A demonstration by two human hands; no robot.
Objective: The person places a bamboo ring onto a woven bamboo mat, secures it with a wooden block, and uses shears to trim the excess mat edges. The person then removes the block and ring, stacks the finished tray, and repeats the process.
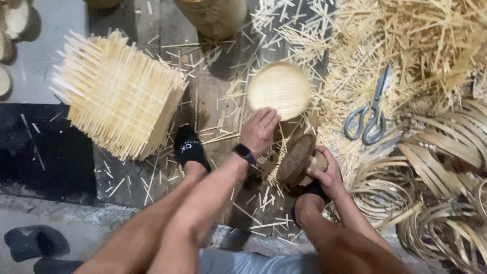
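Left hand (pixel 258 131) on shallow woven dish (pixel 279 90)

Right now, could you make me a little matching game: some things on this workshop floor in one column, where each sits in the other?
1. scissors
2. round woven disc
3. stack of woven mats
4. wooden block

A. far left on the floor
B. on the loose splints, right
C. under the left hand
D. gripped by the right hand

Pairs: 1-B, 2-C, 3-A, 4-D

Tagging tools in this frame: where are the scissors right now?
In the head view, the scissors lie on the right, on loose bamboo sticks, right of the round woven disc and above the coiled strips.
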